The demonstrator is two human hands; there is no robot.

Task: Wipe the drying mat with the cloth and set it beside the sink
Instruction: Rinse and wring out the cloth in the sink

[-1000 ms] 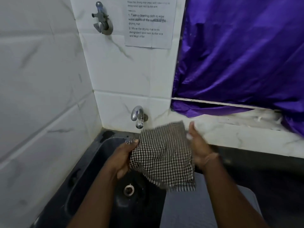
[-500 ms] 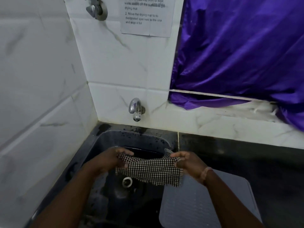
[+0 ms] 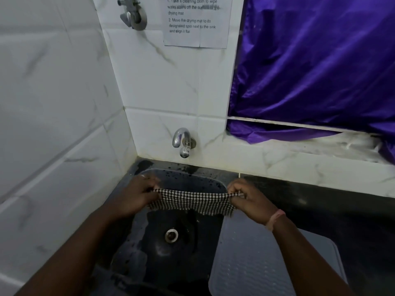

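Two hands up over the sink (image 3: pixel 128 248): I see my left hand (image 3: pixel 136 195) and right hand (image 3: pixel 250 201) each pinching an end of the checked cloth (image 3: pixel 192 201), pulled taut between them above the drain (image 3: pixel 171 235). Mat (image 3: pixel 260 263) lies flat on the dark bench (image 3: pixel 342 210) just right of the basin, its left edge at the rim. Tap (image 3: pixel 182 142) sits on the tiled wall behind.

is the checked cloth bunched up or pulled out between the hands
Pulled out: the checked cloth spans as a band between left hand and right hand, each pinching an end above the sink.
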